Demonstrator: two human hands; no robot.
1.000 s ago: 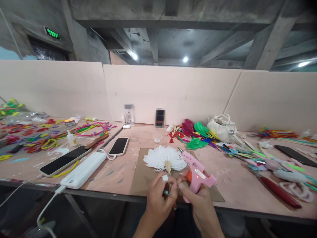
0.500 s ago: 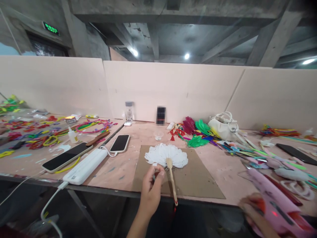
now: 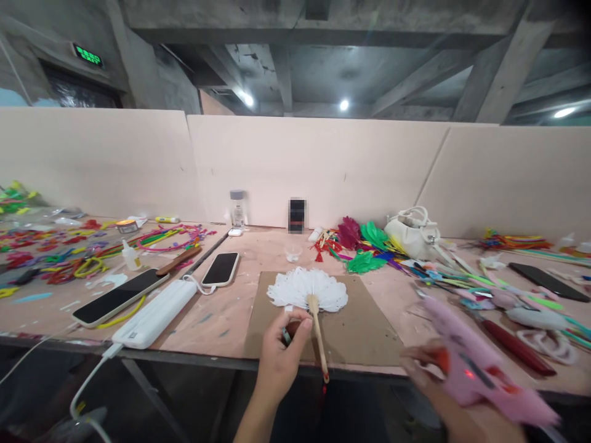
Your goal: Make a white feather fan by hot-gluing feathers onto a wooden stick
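Observation:
A fan with white, scalloped, feather-like petals (image 3: 305, 286) and a pale wooden handle (image 3: 318, 335) lies on a brown cardboard sheet (image 3: 369, 326), its handle reaching past the table's front edge. Just left of the handle is my left hand (image 3: 284, 344), thumb and forefinger pinched together below the petals. A tiny white bit shows by the fingers, but I cannot tell what the pinch holds. At the lower right, my right hand (image 3: 438, 387) is wrapped round a pink hot glue gun (image 3: 480, 369) with an orange trigger and a lit red light. Its nozzle points up and left, toward the board.
Coloured feathers (image 3: 364, 243) and a white handbag (image 3: 413, 234) sit at the back. Craft stems and a red-handled tool (image 3: 517, 347) lie on the right. Phones (image 3: 221, 269), a white power bank (image 3: 157, 314) with cable, and a glue bottle (image 3: 130, 255) are on the left.
My right hand has brought the glue gun leftward toward the cardboard, uncovering the red-handled tool. My left hand stays beside the fan handle. The view has shifted slightly.

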